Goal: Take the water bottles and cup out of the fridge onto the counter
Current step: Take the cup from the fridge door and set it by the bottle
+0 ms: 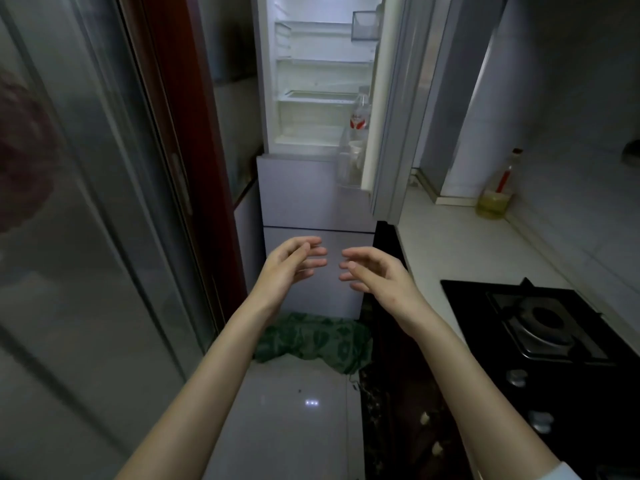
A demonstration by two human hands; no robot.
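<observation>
Fridge (294, 188) stands open at upper centre of the frame, its shelves bare. In the lower door bin at centre right, a water bottle (360, 116) stands upright, long axis vertical, cap up, with a pale cup (356, 152) just below it. Left hand (291, 263) and right hand (375, 273) hover mid-frame, fingers loosely spread, holding nothing. Counter (446, 244) runs along the right.

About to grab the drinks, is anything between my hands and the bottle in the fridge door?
Nothing visible. The fridge door is open, the bottle stands in its lower rack, and the left hand and right hand are empty.
</observation>
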